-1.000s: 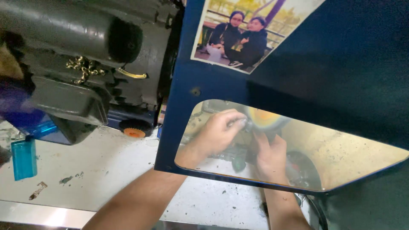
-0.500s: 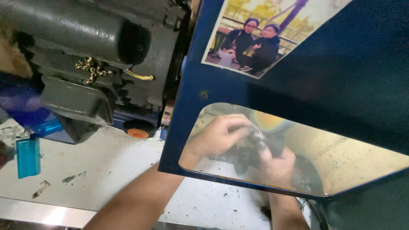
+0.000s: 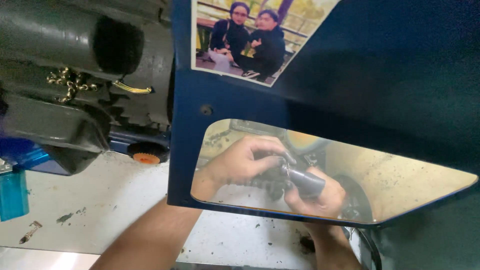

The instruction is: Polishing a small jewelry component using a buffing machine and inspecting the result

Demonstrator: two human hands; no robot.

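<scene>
Left hand: seen through the cut-out window of the blue panel; fingers curled and pinched on the dark part from its 9 o'clock side, forearm running down toward 7 o'clock below the panel edge.
Right hand: also behind the window, at 4 o'clock from the left hand; palm cupped under the dark cylindrical piece, fingers closed about it, wrist leaving the frame at 6 o'clock.
Dark cylindrical piece: grey-black, tilted, its free end pointing to 10 o'clock; it lies between the two hands and touches both; its far end is hidden by the fingers.
Blue panel: large flat sheet filling the right half of the view, with a rounded four-sided opening in its lower part.
Photograph: a print of two seated people, fixed to the panel at 12 o'clock from the window.
Machine body: dark grey casting at 9 o'clock from the panel, with a short brass-coloured chain hanging on it.
Orange-centred wheel: small, under the machine body, just beside the panel's left edge.
White table: stained surface below, with dark specks.
Blue block: translucent, at the left edge of the table.
</scene>
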